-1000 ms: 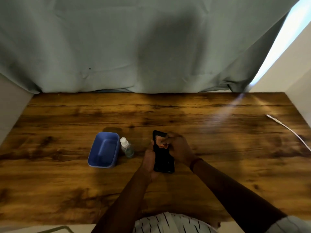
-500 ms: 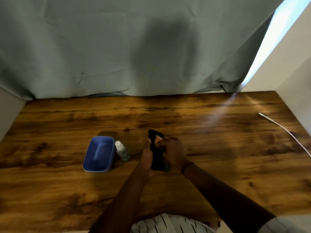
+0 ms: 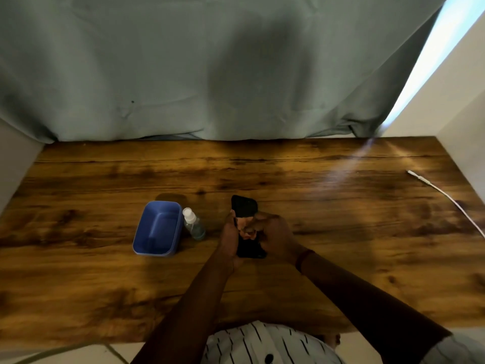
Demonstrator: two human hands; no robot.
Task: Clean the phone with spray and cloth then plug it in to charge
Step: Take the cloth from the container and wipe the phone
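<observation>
Over the wooden desk [image 3: 341, 258], your left hand [image 3: 228, 241] grips the phone [image 3: 244, 206], long axis pointing away from you, while your right hand [image 3: 275, 237] pinches a pinkish cloth [image 3: 245, 227] against its face, and the charging cable [image 3: 446, 197] lies well to the phone's right, nearer your right hand.

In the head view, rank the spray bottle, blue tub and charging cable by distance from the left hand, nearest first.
1. The spray bottle, just left of the left hand, which grips the phone.
2. The blue tub, further left, right beside the bottle.
3. The charging cable, far off on the table's right side.
</observation>
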